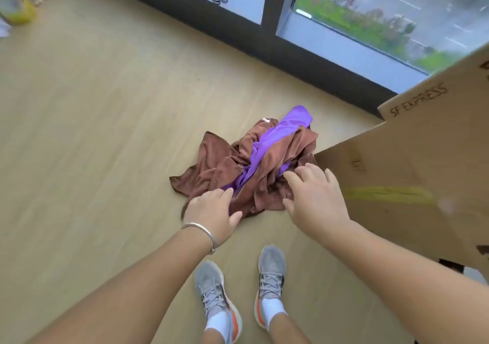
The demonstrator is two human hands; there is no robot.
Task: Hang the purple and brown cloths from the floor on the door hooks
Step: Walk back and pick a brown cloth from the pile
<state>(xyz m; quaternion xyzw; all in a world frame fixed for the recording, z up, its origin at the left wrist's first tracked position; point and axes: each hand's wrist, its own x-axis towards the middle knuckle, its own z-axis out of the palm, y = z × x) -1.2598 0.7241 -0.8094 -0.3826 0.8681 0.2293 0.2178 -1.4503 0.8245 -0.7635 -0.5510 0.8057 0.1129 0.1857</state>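
I reach both hands down: left hand [211, 211] and right hand [315, 195] fingers spread, gripping nothing yet, over brown cloth [211, 169] tangled round purple cloth [275, 134], heaped on floor [105, 132] beside cardboard box [410, 163]

one head-worn wide-angle view looks steeply down from standing height at the floor [92, 132], shoes [270, 285] at the lower edge, window [370, 13] across the upper right of the frame.
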